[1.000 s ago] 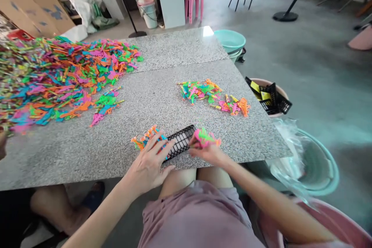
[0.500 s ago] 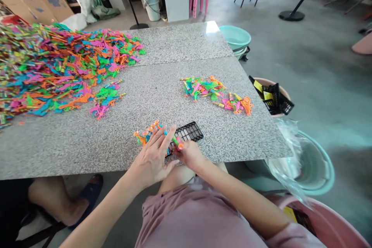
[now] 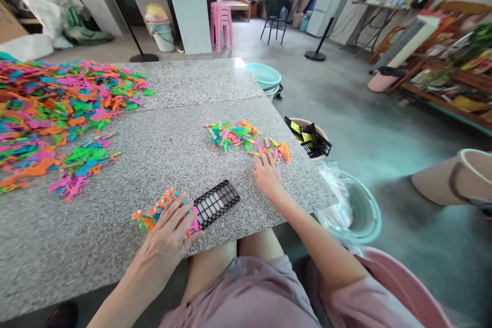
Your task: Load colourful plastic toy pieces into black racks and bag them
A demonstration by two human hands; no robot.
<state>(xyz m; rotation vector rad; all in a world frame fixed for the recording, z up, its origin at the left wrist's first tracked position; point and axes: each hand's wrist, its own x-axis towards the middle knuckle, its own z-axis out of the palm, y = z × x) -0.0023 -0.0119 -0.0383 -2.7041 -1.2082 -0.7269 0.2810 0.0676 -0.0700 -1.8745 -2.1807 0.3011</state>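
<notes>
On the worktop: speckled grey granite worktop [image 3: 115, 236].
Left hand [image 3: 167, 233]: flat, fingers spread, pressing small colourful plastic pieces [image 3: 154, 212] beside the black plastic grid tray [image 3: 216, 202].
Right hand [image 3: 268, 177]: fingers apart, touching a small heap of colourful pieces [image 3: 274, 149].
Writing: none legible.

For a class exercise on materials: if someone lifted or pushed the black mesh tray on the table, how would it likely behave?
The black mesh tray looks like thin open plastic grid, so it is probably light and fairly stiff. It lies flat on the granite table, so it would likely slide, not roll or tip. The left hand presses colourful pieces at its end, perhaps steadying it.
</notes>
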